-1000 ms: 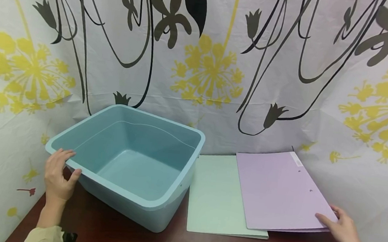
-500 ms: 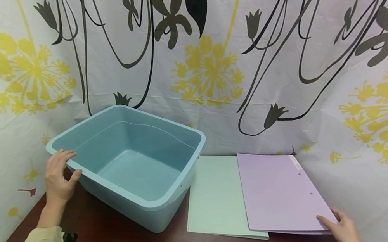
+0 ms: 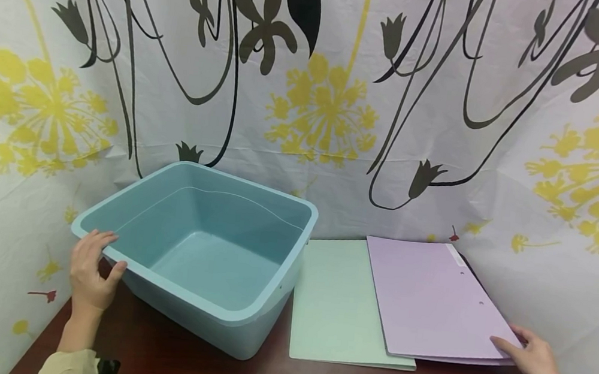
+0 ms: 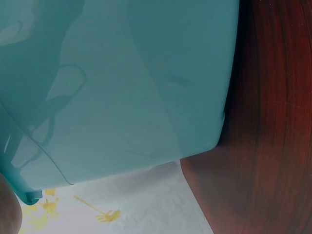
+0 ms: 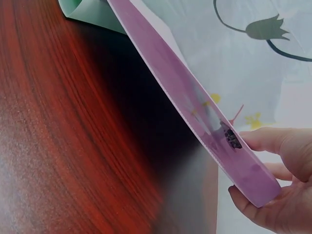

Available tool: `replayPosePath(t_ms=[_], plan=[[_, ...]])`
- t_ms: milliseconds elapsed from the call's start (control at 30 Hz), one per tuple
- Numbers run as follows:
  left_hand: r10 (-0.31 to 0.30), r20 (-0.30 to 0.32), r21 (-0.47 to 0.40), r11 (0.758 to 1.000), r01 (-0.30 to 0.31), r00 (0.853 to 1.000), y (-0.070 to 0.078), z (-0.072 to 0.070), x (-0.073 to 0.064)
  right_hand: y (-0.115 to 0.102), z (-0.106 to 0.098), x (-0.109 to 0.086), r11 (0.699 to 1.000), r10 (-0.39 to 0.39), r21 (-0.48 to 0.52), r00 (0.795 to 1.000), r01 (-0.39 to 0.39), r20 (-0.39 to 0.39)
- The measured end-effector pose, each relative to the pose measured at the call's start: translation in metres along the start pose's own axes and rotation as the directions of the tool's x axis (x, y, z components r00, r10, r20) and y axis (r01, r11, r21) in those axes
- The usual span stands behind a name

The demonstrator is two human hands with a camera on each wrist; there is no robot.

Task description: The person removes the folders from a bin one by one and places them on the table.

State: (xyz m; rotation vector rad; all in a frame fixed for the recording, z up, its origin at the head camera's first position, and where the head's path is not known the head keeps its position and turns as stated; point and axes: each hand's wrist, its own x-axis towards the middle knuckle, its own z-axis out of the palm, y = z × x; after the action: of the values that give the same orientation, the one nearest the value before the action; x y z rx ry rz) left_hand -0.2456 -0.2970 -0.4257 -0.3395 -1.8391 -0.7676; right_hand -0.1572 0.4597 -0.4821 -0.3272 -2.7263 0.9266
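In the head view my left hand (image 3: 93, 272) holds the near left rim of a blue plastic tub (image 3: 233, 316), fingers over the edge and thumb on the outer side. The left wrist view is filled mostly by the wall of the tub (image 4: 122, 87). At the right, my right hand (image 3: 529, 354) pinches the lower right corner of a lilac folder (image 3: 431, 302), thumb on top. The folder partly covers a pale green folder (image 3: 338, 311). In the right wrist view the lilac folder (image 5: 170, 92) shows edge-on, its gripped end between thumb and fingers.
A dark red wooden table (image 3: 180, 356) lies under everything. White cloth (image 3: 320, 201) with grey and yellow flower prints hangs behind and at both sides, close to the tub and the folders.
The lilac folder has turned slightly and its far right edge has sunk a little, my right hand shifting slightly right and nearer with it. The left hand and tub stay put.
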Motion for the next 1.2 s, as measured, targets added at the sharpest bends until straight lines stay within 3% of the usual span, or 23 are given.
replayPosePath(t_ms=[267, 833, 1200], plan=[[-0.002, -0.002, -0.003, 1.000, 0.002, 1.000, -0.001, 0.000, 0.000, 0.006, 0.002, 0.003, 0.999, -0.028, -0.047, 0.999, 0.027, -0.016], [-0.013, -0.002, -0.002, 1.000, 0.013, 1.000, -0.001, 0.001, -0.001, 0.008, 0.009, 0.006, 0.996, 0.010, -0.093, 1.000, -0.011, -0.011], [-0.008, -0.009, -0.008, 1.000, 0.008, 1.000, -0.003, 0.002, -0.001, -0.007, 0.003, 0.006, 0.996, 0.013, -0.087, 1.000, -0.014, -0.015]])
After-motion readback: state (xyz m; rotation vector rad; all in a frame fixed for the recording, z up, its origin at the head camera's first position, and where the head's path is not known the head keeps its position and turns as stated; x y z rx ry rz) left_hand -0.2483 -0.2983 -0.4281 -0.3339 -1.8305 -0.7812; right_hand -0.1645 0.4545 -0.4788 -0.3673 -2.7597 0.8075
